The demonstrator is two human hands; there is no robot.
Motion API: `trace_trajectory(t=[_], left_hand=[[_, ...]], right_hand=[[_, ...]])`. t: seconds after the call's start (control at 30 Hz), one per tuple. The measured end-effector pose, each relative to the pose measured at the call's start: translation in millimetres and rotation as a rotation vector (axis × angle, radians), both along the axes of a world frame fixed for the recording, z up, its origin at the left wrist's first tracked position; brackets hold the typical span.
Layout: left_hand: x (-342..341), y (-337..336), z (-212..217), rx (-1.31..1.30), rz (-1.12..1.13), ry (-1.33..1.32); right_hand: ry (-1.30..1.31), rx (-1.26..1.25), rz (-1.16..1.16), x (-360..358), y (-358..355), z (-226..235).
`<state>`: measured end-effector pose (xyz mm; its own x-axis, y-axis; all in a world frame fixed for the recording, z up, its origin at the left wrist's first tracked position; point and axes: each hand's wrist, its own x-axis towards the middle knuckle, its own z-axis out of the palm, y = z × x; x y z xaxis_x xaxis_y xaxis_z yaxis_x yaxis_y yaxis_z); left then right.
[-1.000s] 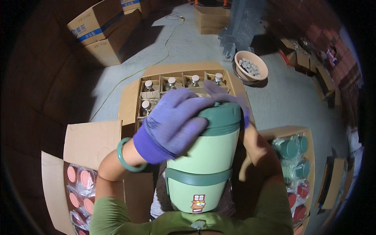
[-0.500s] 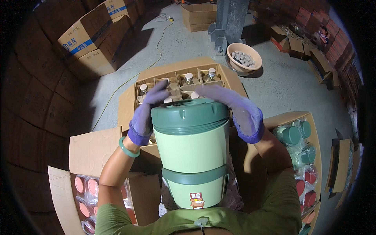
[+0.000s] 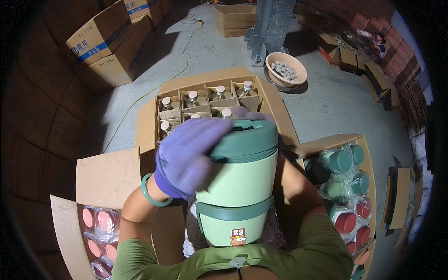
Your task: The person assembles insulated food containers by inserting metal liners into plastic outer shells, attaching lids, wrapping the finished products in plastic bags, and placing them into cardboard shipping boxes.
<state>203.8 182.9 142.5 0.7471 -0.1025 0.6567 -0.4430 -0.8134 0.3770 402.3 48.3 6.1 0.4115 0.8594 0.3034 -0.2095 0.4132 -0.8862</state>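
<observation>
Green canister is standing between your forearms, close to your shirt and on the near side of a larger divided carton; its base is hiding behind the shirt front, so what is bearing it cannot be told. Beside you, open cartons are flanking it, one showing pink lids on your left, another showing green and red lids on your right.

The canister's dark green top is where you seem to be working, perhaps turning it. Your left hand, gloved and blurred, is curving against the top's left side; whether it is gripping or sliding, you cannot tell from this. Your right hand is mostly hiding behind the top, only its fingers showing, so its hold cannot be told either.

If you are turning the top, you do well by keeping both palms level, pressing evenly from opposite sides, bracing the body against tipping, and easing off if the threads are binding. Lowest and smallest, a bear sticker is facing you.
</observation>
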Motion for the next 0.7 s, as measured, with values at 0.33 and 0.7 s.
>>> trace_trajectory(t=[0.33,0.7], left_hand=[[13,37,9,-0.727,-0.03,0.027],[-13,-10,-9,0.032,0.081,0.054]], right_hand=[[-0.292,-0.037,-0.248,19,-4,84],[-0.037,0.108,0.012,8,12,4]])
